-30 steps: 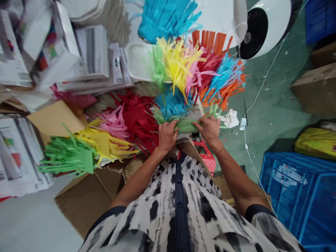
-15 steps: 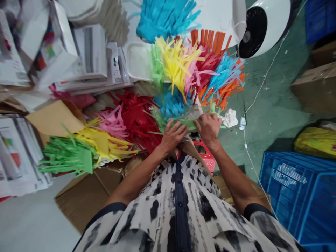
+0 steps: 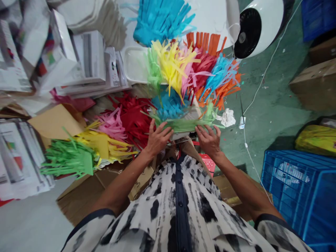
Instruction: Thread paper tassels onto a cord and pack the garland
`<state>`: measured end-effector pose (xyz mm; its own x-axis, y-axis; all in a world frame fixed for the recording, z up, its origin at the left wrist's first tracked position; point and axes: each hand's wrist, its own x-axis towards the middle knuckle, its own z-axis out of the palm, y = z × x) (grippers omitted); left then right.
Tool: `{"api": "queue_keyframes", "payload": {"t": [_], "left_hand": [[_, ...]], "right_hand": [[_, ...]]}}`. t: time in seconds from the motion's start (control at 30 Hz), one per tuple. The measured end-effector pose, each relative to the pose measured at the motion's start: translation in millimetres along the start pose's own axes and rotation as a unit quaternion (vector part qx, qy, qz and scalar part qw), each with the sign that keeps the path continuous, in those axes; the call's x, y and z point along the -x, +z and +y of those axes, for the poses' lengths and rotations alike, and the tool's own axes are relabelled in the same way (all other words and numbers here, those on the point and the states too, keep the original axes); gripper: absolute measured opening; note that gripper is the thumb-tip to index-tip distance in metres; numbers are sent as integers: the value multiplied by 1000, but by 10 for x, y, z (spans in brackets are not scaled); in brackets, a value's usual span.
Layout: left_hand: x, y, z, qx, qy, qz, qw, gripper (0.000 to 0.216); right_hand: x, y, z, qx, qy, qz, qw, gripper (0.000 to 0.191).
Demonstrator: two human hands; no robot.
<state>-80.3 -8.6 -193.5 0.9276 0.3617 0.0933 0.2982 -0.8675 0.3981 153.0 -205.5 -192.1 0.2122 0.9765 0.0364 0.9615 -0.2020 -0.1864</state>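
Light green tissue paper strips (image 3: 185,124) lie lengthwise along the near edge of the work surface, in front of my body. My left hand (image 3: 158,139) rests at their left end, fingers stretched and apart. At their right part lies my right hand (image 3: 209,140), its fingers spread with the tips on the green paper. Just beyond the strips is a bunch of blue crinkled paper fringe (image 3: 170,105). Red paper fringe (image 3: 135,120) sits left of my left hand. Past the blue bunch hangs yellow fringe (image 3: 174,64) among green, pink, red, blue and orange tassels.
To the left are a green tassel (image 3: 69,155), a yellow one (image 3: 105,145) and stacked white packs (image 3: 90,56). A white tray (image 3: 135,66) stands behind. On the right are crumpled white paper (image 3: 228,118), a cable on the floor and a blue crate (image 3: 291,189).
My hands have moved apart along the green strips, the left one leftward and slightly nearer my body. More of the green paper now shows between them.
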Motion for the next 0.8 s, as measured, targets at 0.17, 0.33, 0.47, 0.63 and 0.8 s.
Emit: {"api": "queue_keyframes", "payload": {"t": [0.17,0.33,0.47,0.63,0.8], "left_hand": [[107,-307,-116,-30,-67,70,995,22],[-122,-136,453,17,-3,57,998,33],[-290,261,761,70,42,-47,996,57],[-38,345,521,54,-9,-81,995,63],[-73,252,444,55,-29,-17,998,46]], "right_hand": [[-107,-16,9,6,-8,6,1000,33],[-187,-2,7,7,-16,16,1000,26],[-209,-36,1,12,-19,18,1000,23],[-207,-25,13,17,-20,16,1000,24],[-247,-2,21,13,-12,-7,1000,25]]}}
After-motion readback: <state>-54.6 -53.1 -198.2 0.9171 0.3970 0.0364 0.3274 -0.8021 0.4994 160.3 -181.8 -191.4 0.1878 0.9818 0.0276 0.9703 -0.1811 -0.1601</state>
